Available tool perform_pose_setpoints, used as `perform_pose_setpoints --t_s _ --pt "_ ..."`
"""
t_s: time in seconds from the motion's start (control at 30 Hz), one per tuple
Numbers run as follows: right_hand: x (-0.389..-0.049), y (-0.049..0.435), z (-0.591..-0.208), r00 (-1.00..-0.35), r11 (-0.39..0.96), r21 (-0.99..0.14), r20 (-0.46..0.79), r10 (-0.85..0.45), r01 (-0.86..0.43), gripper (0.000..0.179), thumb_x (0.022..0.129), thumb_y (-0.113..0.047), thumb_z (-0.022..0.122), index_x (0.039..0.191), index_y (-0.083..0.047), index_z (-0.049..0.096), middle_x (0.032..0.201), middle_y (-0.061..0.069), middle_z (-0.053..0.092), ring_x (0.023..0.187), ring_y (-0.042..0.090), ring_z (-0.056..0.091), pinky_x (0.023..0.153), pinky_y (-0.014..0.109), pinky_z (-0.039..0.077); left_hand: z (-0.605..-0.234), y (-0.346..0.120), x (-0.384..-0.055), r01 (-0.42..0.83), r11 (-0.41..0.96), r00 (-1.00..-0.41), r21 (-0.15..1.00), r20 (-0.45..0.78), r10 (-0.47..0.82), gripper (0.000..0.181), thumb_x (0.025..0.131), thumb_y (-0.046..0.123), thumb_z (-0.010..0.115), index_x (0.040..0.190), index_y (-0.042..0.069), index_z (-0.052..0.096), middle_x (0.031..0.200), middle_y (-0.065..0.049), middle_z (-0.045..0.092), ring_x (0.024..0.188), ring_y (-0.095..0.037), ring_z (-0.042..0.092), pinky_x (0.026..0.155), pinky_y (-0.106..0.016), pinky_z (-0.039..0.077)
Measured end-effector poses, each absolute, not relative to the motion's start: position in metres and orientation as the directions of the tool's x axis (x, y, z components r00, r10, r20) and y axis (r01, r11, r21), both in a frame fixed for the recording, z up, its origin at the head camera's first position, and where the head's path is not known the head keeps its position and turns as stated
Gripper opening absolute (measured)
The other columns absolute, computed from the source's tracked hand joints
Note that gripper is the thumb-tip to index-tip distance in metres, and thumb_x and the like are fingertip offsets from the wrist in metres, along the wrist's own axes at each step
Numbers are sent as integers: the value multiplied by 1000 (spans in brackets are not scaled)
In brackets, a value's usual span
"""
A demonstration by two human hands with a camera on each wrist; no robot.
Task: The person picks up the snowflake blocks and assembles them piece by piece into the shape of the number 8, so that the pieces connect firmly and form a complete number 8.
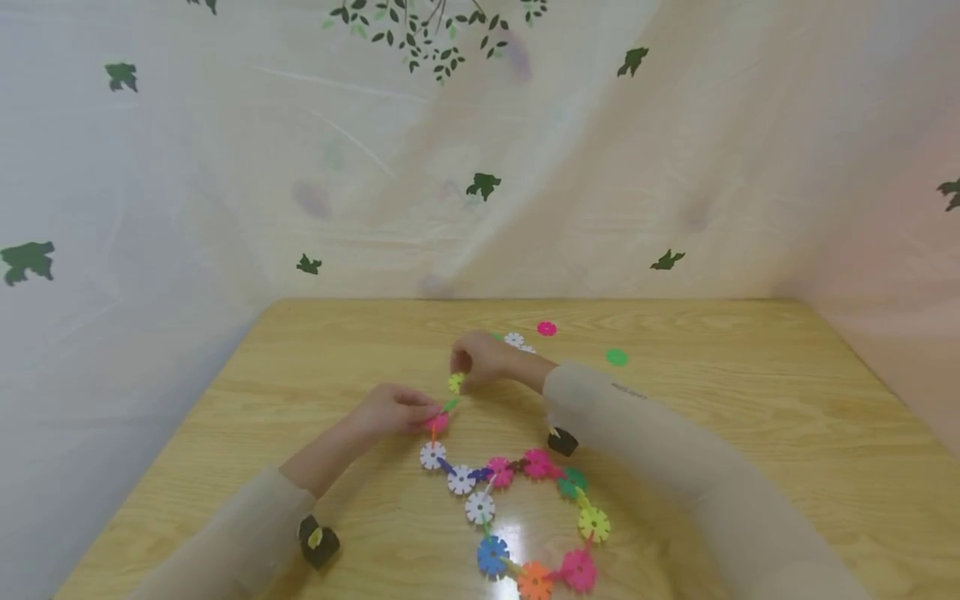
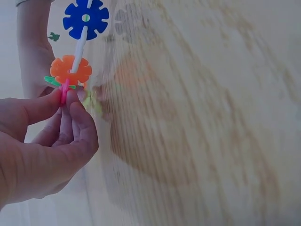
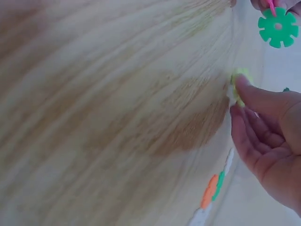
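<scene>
My left hand (image 1: 393, 411) pinches a pink snowflake disc (image 1: 437, 423) between thumb and fingertips. A green disc (image 3: 270, 31) is slotted onto that pink one. From the pink disc, joined notched discs run on through an orange disc (image 2: 61, 70), a white disc (image 1: 426, 460) and a blue disc (image 2: 75, 23) into a colourful ring on the table. My right hand (image 1: 487, 357) holds a yellow snowflake disc (image 1: 456, 383) between thumb and fingers, just beyond the green disc in the head view. The fingers partly cover the yellow disc.
Loose discs lie at the back of the wooden table (image 1: 337, 342): a pink one (image 1: 547, 328), a green one (image 1: 617, 357) and a white one (image 1: 513, 339), with others partly behind my right hand. A patterned cloth (image 1: 390, 217) hangs behind the table.
</scene>
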State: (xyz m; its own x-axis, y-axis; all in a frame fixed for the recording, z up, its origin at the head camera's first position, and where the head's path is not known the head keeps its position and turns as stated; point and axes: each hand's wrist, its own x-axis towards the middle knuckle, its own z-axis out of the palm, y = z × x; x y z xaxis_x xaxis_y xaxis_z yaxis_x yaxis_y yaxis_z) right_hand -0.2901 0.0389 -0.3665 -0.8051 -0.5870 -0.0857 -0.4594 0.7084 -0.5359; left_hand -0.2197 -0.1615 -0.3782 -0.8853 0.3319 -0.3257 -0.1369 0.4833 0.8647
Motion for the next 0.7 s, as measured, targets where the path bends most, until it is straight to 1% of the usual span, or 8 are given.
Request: perform_pose_setpoints --t_s 0.17,0.27,0.37,0.47,0.57,0.7 --pt "-287 51 -367 -829 650 -645 -44 -558 -403 18 73 -7 79 89 -2 73 79 11 73 64 2 59 62 14 50 -375 -160 -219 -133 500 -881 856 -334 337 27 91 11 63 113 -5 65 106 -17 72 86 -11 70 85 -29 58" --pt "-284 57 -368 -849 617 -712 -55 -525 -336 17 76 -8 78 89 0 74 79 11 75 61 -1 61 62 15 54 -373 -160 -219 -136 529 -884 838 -344 317 27 92 13 62 113 -3 66 106 -15 73 86 -9 68 87 -30 57" --pt "-279 62 -369 -866 571 -789 -103 -488 -228 16 78 -7 76 91 3 73 83 14 75 61 4 66 65 23 59 -371 -160 -219 -126 550 -884 825 -345 315 27 92 15 62 113 -1 67 107 -14 73 89 -12 68 90 -32 55" --pt "-275 66 -369 -884 530 -840 -158 -440 -114 17 80 -5 75 93 4 72 86 16 75 62 9 68 68 28 61 -371 -160 -219 -113 562 -885 819 -340 318 27 92 16 63 112 -1 68 107 -14 72 94 -15 68 93 -34 54" --pt "-271 68 -370 -894 494 -869 -216 -394 -8 19 81 -4 74 96 5 70 87 16 74 62 9 68 70 30 61 -371 -160 -219 -97 571 -882 815 -336 330 27 92 18 63 112 -1 68 109 -14 72 97 -17 66 94 -36 52" --pt "-266 70 -371 -894 443 -892 -272 -356 95 23 81 -4 73 101 7 68 87 16 74 62 9 67 71 29 61 -372 -159 -220 -103 568 -882 817 -339 328 27 92 18 63 111 0 68 109 -14 72 97 -17 65 93 -35 52"
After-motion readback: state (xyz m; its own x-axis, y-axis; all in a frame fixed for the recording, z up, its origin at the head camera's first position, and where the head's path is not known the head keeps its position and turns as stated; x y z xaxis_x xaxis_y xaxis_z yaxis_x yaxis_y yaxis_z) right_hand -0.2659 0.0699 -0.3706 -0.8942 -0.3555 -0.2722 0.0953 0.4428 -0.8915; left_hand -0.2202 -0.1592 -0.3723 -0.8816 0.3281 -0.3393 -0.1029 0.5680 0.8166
